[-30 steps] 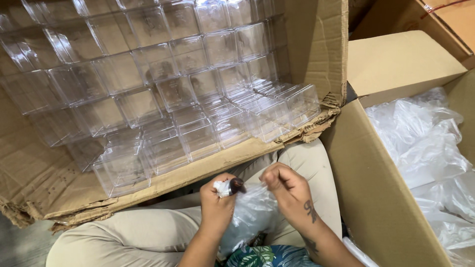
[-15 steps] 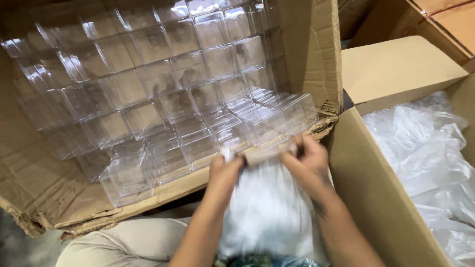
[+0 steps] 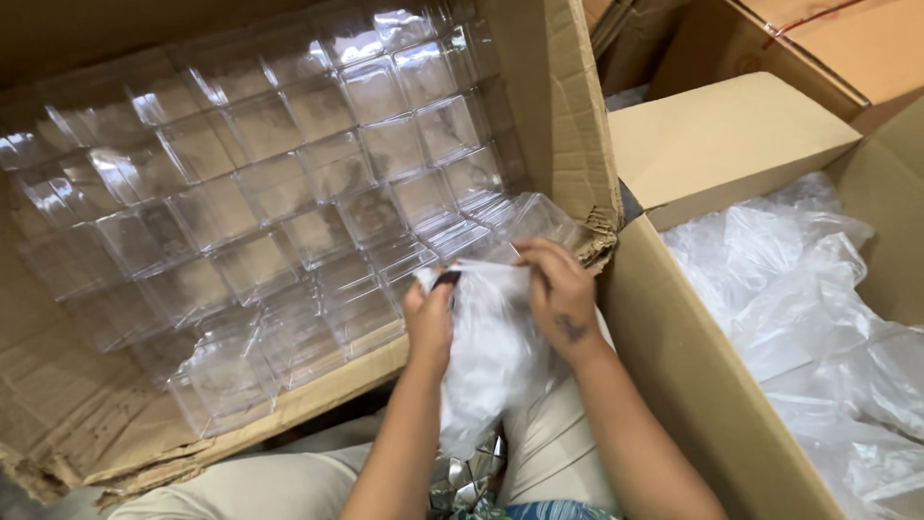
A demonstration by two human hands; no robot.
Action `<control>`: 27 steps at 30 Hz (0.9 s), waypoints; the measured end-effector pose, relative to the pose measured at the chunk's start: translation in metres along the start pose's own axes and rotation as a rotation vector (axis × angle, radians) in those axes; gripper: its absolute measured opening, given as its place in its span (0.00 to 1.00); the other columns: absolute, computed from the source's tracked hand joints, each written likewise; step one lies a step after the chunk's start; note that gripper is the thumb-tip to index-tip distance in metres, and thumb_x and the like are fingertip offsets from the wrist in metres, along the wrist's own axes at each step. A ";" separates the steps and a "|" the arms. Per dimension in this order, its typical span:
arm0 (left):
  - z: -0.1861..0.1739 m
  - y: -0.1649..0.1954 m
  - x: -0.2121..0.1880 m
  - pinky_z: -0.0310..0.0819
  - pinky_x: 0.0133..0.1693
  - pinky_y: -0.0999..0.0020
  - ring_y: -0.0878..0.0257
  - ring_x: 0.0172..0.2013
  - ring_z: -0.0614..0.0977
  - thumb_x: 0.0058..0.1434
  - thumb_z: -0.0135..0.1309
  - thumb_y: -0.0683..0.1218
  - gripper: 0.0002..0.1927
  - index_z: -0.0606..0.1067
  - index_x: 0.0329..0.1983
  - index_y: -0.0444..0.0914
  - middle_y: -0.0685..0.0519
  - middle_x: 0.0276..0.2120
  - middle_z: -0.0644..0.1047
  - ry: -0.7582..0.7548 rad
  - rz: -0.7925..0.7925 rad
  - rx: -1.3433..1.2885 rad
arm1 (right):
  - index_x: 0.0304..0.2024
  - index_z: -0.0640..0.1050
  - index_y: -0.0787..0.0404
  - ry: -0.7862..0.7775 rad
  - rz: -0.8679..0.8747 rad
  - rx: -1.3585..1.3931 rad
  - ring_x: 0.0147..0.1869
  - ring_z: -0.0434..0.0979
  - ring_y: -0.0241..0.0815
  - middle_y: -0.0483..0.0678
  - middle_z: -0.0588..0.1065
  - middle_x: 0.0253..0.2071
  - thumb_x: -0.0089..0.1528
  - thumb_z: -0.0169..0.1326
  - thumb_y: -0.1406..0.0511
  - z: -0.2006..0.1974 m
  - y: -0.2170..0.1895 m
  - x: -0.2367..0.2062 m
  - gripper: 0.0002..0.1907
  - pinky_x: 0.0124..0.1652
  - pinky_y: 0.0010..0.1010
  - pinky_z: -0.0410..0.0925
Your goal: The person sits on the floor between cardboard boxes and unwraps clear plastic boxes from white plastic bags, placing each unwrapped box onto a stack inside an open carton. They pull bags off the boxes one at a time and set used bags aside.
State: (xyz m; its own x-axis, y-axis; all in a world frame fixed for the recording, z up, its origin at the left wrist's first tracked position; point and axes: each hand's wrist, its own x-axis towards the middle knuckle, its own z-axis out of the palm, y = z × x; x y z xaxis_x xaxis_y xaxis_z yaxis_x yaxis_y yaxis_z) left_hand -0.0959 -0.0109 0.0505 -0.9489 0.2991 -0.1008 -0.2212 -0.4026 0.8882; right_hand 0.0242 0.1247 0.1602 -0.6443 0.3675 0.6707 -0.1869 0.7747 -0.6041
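Head view, looking down at a seated person's lap: both hands hold a thin clear plastic bag (image 3: pixel 491 356) up in front of the body, just near of a large cardboard box (image 3: pixel 568 125) lying on its side and packed with stacked clear plastic cubes (image 3: pixel 289 212). The left hand (image 3: pixel 430 323) has its grip closed on the bag's top left edge, with a small dark item (image 3: pixel 447 279) pinched at the fingertips; what it is cannot be told. The right hand (image 3: pixel 558 294) has its grip closed on the top right edge, fingers curled over it. The step in hand looks like working at the mouth of the bag; the next move would call for keeping the thin film steady while the edges are handled. To the right sits a second open carton (image 3: pixel 674 318) holding crumpled clear plastic (image 3: pixel 808 289). Compared with half a second ago, the hands sit slightly lower and nearer, and the dark item now shows.
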 end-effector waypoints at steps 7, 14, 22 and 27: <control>-0.002 -0.037 -0.081 0.68 0.38 0.70 0.65 0.34 0.75 0.60 0.56 0.38 0.09 0.81 0.43 0.31 0.53 0.33 0.79 -0.268 -0.354 0.241 | 0.49 0.83 0.64 -0.093 0.583 0.027 0.34 0.75 0.37 0.47 0.79 0.45 0.62 0.54 0.76 -0.100 -0.029 -0.078 0.14 0.33 0.28 0.69; 0.013 -0.056 -0.107 0.72 0.42 0.69 0.62 0.37 0.79 0.55 0.53 0.35 0.12 0.79 0.42 0.30 0.51 0.35 0.80 -0.370 -0.442 0.074 | 0.41 0.82 0.65 -0.473 0.756 0.151 0.41 0.81 0.34 0.45 0.82 0.36 0.57 0.57 0.73 -0.099 0.038 -0.109 0.10 0.42 0.24 0.72; 0.007 0.050 -0.090 0.74 0.51 0.64 0.58 0.46 0.81 0.50 0.66 0.35 0.24 0.73 0.51 0.34 0.46 0.46 0.80 -0.217 -0.443 -0.155 | 0.47 0.75 0.57 0.577 0.551 0.383 0.38 0.76 0.31 0.39 0.76 0.40 0.69 0.51 0.73 -0.177 -0.001 -0.052 0.07 0.35 0.27 0.72; -0.032 0.099 -0.099 0.76 0.51 0.66 0.63 0.48 0.81 0.43 0.65 0.32 0.33 0.73 0.56 0.35 0.53 0.48 0.81 -0.263 -0.366 -0.086 | 0.45 0.79 0.61 0.737 0.528 -0.107 0.42 0.75 0.31 0.39 0.76 0.38 0.77 0.51 0.71 -0.206 0.037 -0.039 0.07 0.42 0.18 0.69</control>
State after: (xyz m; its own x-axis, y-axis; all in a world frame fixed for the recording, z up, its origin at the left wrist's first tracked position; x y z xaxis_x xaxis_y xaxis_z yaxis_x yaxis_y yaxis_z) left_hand -0.0312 -0.1084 0.1342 -0.7180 0.6400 -0.2736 -0.5593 -0.2965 0.7741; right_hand 0.1952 0.2458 0.2007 0.0173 0.8950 0.4458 0.0915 0.4426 -0.8920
